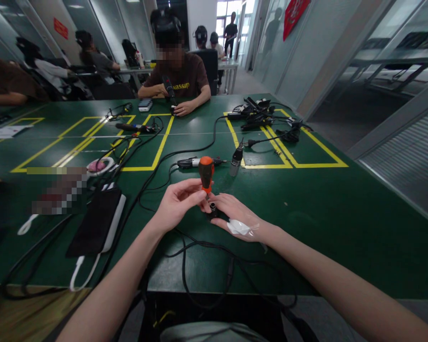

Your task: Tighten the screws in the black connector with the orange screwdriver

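A screwdriver (206,173) with an orange and black handle stands nearly upright in front of me. My left hand (178,204) has its fingers closed around the lower part of it, near the shaft. Low on the green table, my right hand (237,213) is closed on a small black cylindrical part (213,208) with a metallic ring at its top. White tape covers a patch on the back of that hand. The screwdriver's tip is hidden by the fingers, so I cannot tell whether it touches the part.
Just beyond my hands lie a grey-and-black corded tool (189,163) and an upright black piece with a clear base (237,159). Tangled black cables (257,114) are heaped farther right. A power bank (114,223) lies left. Across the table (306,209) a person (185,71) works.
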Demonstrator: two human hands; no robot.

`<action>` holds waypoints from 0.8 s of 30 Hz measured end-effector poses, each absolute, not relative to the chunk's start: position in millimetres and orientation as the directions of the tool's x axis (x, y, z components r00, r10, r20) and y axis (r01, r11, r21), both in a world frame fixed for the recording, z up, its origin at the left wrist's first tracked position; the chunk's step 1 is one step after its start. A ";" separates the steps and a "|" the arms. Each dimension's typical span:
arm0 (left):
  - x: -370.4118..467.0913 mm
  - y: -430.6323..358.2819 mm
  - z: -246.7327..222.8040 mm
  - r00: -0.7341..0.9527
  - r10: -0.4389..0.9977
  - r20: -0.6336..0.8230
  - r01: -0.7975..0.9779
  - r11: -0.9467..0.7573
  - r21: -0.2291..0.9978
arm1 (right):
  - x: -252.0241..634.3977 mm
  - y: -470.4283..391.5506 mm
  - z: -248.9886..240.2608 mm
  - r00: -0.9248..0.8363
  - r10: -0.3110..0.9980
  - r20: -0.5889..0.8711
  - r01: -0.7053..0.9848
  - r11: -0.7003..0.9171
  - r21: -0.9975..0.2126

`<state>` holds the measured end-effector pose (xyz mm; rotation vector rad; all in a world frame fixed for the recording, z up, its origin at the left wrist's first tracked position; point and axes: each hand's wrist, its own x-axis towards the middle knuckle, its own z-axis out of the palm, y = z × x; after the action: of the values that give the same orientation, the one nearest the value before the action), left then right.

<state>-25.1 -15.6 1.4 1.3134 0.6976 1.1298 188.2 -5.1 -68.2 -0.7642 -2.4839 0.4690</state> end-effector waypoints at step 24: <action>-1.8 34.8 87.1 0.786 0.605 -0.125 0.561 -0.615 0.554 | 188.8 -5.1 -69.4 -0.712 0.617 0.335 0.461 0.771 -0.439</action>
<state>-1.8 34.8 87.1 2.3896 0.8645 0.0988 188.8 -5.1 -69.4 -0.8111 -2.4960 0.4492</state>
